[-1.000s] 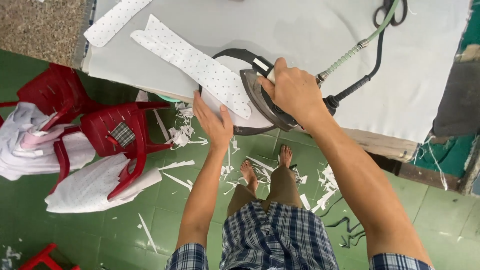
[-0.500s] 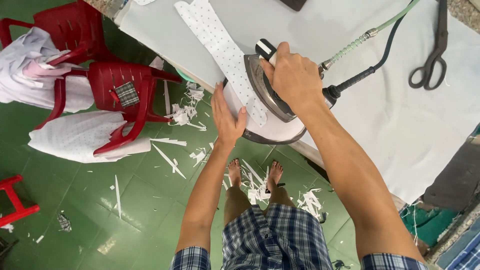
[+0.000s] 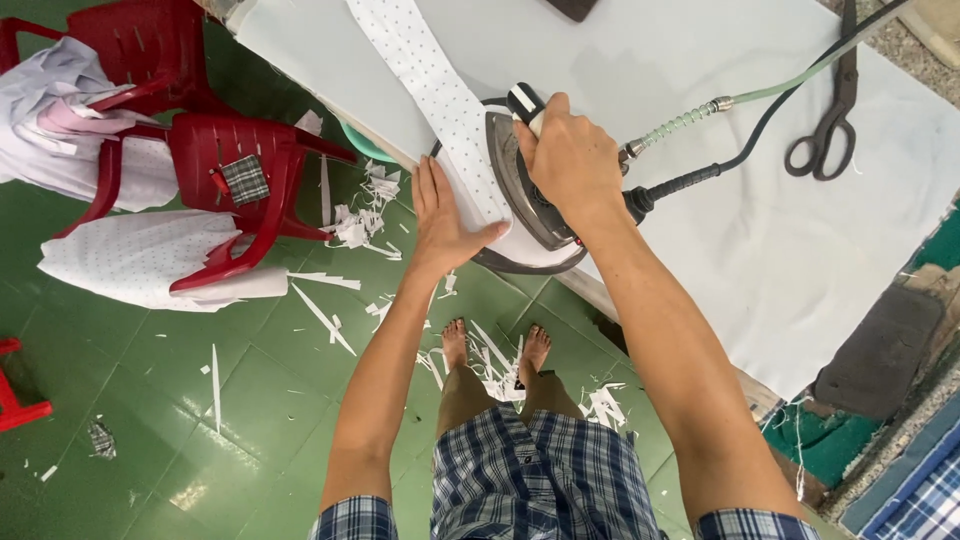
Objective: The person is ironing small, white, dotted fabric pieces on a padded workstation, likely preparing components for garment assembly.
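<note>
Where white table cover point(image 3: 700, 230) ends, green tiled floor point(image 3: 250, 400), fabric scraps point(image 3: 360, 215)

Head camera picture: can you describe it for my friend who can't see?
A person's right hand grips an iron on a white table, while the left hand flattens a dotted white cloth strip. Scissors lie nearby; red chairs stand below.

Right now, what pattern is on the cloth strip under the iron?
White with small dark dots, clearest in the head view on the fabric strip.
</note>
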